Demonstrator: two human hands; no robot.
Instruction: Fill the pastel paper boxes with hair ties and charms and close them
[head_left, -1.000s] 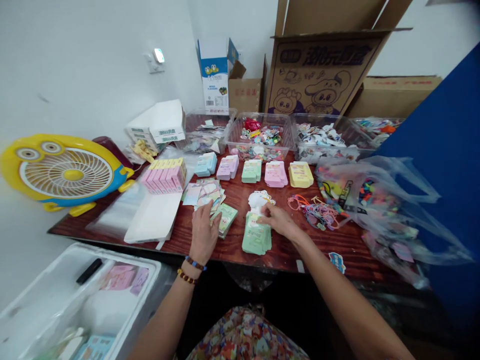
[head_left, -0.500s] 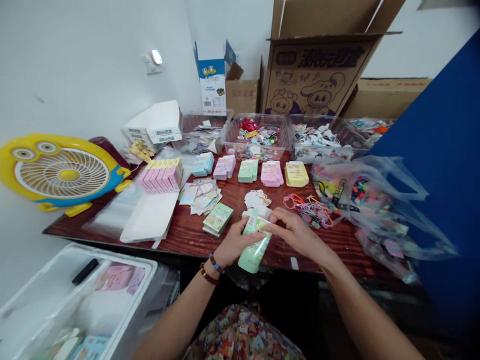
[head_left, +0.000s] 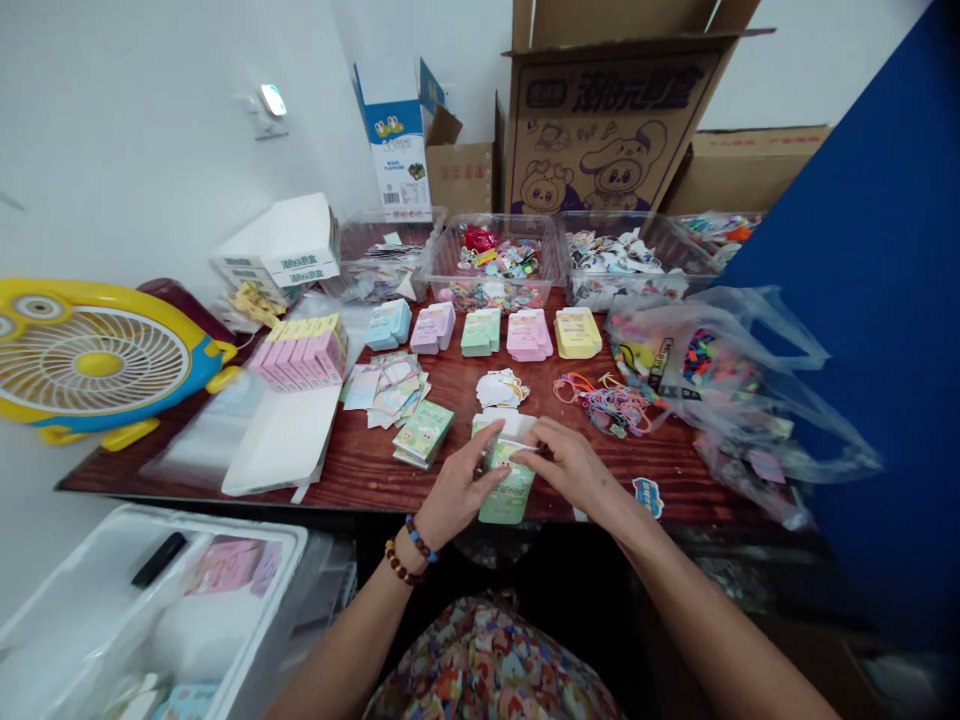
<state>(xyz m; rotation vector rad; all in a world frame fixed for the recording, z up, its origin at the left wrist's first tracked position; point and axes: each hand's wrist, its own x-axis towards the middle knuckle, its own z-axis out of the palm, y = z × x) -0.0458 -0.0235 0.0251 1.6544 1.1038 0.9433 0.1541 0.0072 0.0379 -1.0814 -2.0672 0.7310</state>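
Observation:
A light green printed paper box (head_left: 507, 497) with its white inner flaps raised is between my hands at the table's front edge. My left hand (head_left: 456, 492), with bead bracelets at the wrist, grips its left side, thumb across the front. At its upper right, the fingers of my right hand (head_left: 571, 466) are closed on the edge near the opening. What lies inside the box cannot be made out. Just beyond is a pile of white die-cut cards (head_left: 501, 388). Two stacked green boxes (head_left: 424, 434) sit left of my left hand.
Flattened coloured boxes (head_left: 481, 332) form a row before clear plastic bins (head_left: 491, 292) of trinkets. Colourful cords (head_left: 611, 405), a filled plastic bag (head_left: 697, 360) and a blue sticker (head_left: 648, 497) lie right. Cards (head_left: 390, 388), a yellow fan (head_left: 105, 362) and a foam box (head_left: 277, 600) are left.
The green box has turned more upright and face-on, and its white flaps now show at the top. Both hands stay on it. The camera view has shifted slightly right.

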